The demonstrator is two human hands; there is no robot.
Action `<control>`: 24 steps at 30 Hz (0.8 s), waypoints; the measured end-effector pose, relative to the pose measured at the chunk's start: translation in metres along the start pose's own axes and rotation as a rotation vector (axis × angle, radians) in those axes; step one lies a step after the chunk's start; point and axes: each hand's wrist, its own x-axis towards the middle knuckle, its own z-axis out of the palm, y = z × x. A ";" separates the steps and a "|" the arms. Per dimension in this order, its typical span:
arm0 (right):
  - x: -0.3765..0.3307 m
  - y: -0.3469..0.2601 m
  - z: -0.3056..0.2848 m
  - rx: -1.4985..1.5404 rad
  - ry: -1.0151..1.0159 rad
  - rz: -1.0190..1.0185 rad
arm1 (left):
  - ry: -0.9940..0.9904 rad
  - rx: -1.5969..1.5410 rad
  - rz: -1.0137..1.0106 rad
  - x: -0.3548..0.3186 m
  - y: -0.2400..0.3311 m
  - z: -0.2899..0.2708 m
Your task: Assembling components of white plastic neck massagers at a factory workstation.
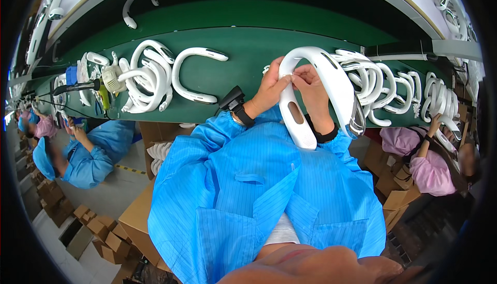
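A white U-shaped neck fan [339, 90] is held up in front of my chest, over the near edge of the green bench, with a long slot in its arm and a glossy tip hanging at the right. My left hand [269, 88] is closed round the fan's left arm, thumb toward the inner edge. Through the loop comes my right hand [315, 93], its thumb and fingertips pinched together against the same arm, close to my left thumb. Whatever sits in that pinch is too small to make out. Another white neck fan [179, 77] lies on the bench to the left.
A heap of white neck fans [150, 84] and a yellow-green handled tool [104, 98] lie at the left. More fans [385, 84] stand in rows at right. Co-workers in blue [103, 149] and pink [432, 167] sit at either side. Cardboard boxes [137, 214] are behind.
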 end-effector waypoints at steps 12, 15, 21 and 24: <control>-0.004 -0.018 -0.015 -0.135 -0.042 0.043 | -0.064 0.128 0.097 0.003 0.018 0.009; -0.003 -0.025 -0.015 -0.220 -0.042 -0.018 | -0.066 0.126 0.110 0.003 0.020 0.011; 0.002 -0.026 -0.014 -0.190 -0.043 -0.047 | 0.023 0.412 0.341 0.011 0.021 0.008; 0.006 -0.022 -0.018 -0.125 -0.048 -0.056 | 0.020 0.306 0.343 0.013 0.018 0.008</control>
